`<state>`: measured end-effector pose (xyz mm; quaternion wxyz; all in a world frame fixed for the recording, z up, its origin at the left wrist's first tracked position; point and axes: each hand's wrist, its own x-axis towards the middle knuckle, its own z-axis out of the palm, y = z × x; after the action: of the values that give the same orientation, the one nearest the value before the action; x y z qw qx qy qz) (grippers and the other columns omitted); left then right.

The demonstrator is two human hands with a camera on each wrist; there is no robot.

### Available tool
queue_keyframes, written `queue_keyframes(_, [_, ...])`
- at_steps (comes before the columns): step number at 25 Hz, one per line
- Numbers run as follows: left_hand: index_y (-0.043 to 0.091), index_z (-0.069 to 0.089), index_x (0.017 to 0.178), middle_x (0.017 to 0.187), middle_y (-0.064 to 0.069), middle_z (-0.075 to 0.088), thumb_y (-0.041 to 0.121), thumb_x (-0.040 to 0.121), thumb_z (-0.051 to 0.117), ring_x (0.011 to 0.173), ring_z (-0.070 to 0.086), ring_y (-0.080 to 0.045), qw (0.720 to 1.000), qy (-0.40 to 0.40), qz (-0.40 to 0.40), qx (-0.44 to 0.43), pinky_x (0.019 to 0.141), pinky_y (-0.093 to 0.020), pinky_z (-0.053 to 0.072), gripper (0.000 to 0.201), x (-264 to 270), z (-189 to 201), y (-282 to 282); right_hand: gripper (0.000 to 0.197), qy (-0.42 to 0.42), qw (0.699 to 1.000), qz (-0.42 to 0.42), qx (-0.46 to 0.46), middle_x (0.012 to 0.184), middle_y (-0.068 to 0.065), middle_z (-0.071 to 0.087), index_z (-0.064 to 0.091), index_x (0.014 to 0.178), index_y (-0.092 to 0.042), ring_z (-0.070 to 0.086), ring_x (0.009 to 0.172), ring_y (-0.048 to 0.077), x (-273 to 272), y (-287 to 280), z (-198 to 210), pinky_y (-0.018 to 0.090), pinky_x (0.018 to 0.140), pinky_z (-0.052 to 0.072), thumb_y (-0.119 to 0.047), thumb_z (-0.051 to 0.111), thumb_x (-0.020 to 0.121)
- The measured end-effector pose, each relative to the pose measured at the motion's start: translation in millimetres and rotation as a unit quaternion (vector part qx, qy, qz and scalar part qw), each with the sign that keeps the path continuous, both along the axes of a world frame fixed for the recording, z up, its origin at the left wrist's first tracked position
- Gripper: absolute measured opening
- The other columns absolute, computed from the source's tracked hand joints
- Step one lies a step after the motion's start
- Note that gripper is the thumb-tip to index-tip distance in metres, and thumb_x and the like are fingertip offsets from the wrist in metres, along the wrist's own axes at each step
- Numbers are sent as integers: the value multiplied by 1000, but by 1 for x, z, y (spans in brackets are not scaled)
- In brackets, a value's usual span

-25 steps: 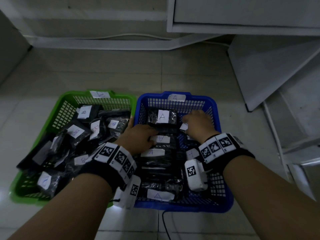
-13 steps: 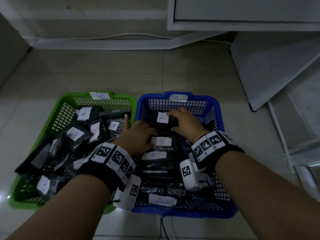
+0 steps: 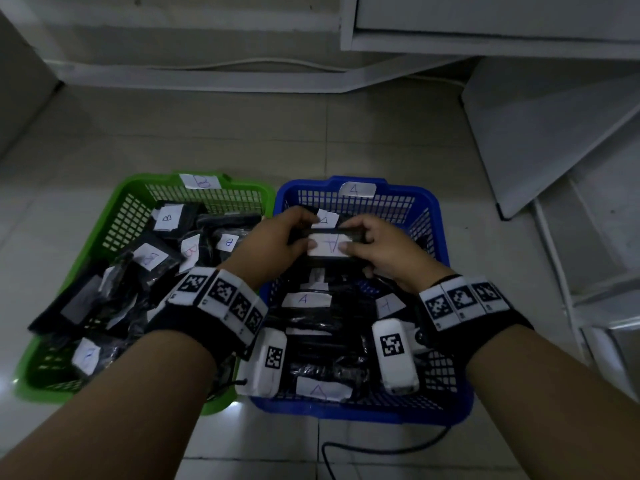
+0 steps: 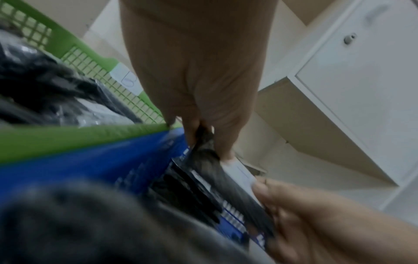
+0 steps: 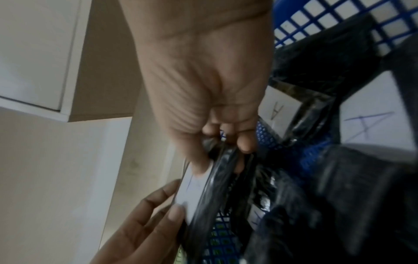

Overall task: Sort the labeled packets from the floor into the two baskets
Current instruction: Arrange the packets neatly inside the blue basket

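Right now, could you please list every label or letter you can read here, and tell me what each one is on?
"A": tag on the blue basket rim.
"B": tag on the green basket rim.
"A": label of the packet held by left hand and right hand.
"A": other packets in the blue basket.
"B": packets in the green basket.
Wrist bands: square codes only, no words.
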<state>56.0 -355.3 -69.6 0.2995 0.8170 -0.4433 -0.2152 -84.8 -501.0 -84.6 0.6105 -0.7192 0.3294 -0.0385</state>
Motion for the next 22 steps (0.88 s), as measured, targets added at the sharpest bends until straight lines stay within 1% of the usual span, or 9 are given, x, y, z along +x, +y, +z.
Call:
queue_keyframes(2, [22,48,125,128,-4,43,24,81,71,115,42,-14,997,-46,37,-42,98,-26,33,50,-3,-4,1,32,12,996,-90,-10,104,10,60,47,110,-15,59,68,28,7,-10,-5,33,49,48,-12,67,86])
queue_keyframes(4, [22,53,119,125,-4,42,24,75,76,118,38,-21,993,-114,25,-19,105,-35,31,50,-3,-6,6,33,8,992,-129,4,111,13,56,44,111,-16,61,72,26,18,-16,-9,33,54,52,-3,63,87])
queue_keyframes(7, [38,63,108,123,15,49,35,79,70,123,31,-19,964,-215,-63,143,107,-47,18,30,-3,-3,13,44,-28,988,-149,26,119,20,55,44,113,-14,64,87,27,36,-11,-15,33,64,58,10,63,81])
queue_keyframes(10, [46,64,110,120,26,54,42,85,60,128,27,-13,932,-268,-126,210,111,-58,1,26,-4,-3,16,23,14,981,-164,-107,104,14,60,55,94,-11,63,86,24,39,-4,-20,43,80,58,0,69,80])
queue_keyframes(12, [49,63,110,118,28,55,44,89,52,130,25,-10,923,-273,-147,228,108,-67,-5,24,-4,-4,16,7,62,969,-117,-207,101,9,63,66,80,-19,61,96,26,31,-2,-21,41,92,51,-13,68,82])
queue_keyframes(14, [49,63,111,119,28,54,44,92,47,134,22,-9,924,-250,-159,241,104,-72,-7,25,-3,-3,17,12,85,970,-80,-213,98,4,67,68,76,-23,61,102,25,21,2,-20,36,95,49,-16,65,85])
queue_keyframes(17, [47,60,116,125,28,51,45,94,44,137,18,-10,930,-233,-156,238,103,-73,-9,27,-5,-2,18,10,122,979,20,-163,95,1,69,70,94,-18,63,92,16,7,12,-19,25,86,49,-16,66,85])
queue_keyframes(20, [42,52,128,137,17,41,44,92,50,137,19,-16,939,-239,-137,208,107,-70,-9,37,-4,-3,17,15,79,979,-27,-188,95,-1,63,70,99,-18,60,87,12,2,13,-21,25,88,49,-12,65,86])
queue_keyframes(22, [38,42,138,147,13,29,44,89,54,139,16,-19,937,-253,-127,206,109,-69,-8,50,0,-4,13,19,57,970,-41,-233,107,2,57,70,103,-19,57,93,13,3,9,-19,23,94,44,-10,62,88])
